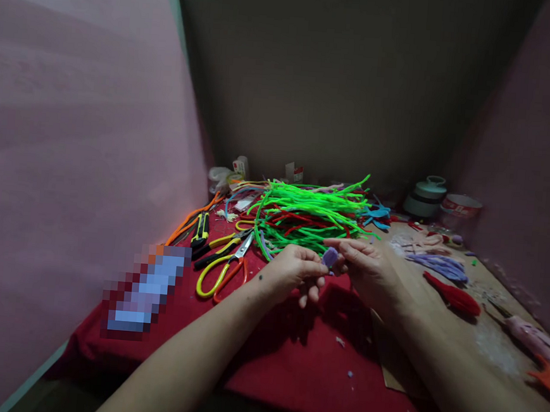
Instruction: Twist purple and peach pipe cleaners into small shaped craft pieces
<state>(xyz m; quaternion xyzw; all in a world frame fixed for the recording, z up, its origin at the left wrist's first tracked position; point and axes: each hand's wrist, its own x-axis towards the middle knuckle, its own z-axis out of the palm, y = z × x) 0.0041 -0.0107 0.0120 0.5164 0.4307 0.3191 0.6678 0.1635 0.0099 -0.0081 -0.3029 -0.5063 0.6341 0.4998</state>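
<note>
Hands (293, 271) (369, 270) meet, pinching purple piece (330, 257).

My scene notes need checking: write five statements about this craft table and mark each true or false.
1. The left hand and right hand pinch a purple piece between them. True.
2. The green pipe cleaners lie beyond the hands. True.
3. The scissors lie right of the hands. False: they lie to the left.
4. The cloth is blue. False: it is red.
5. A red piece lies right of the hands. True.
</note>
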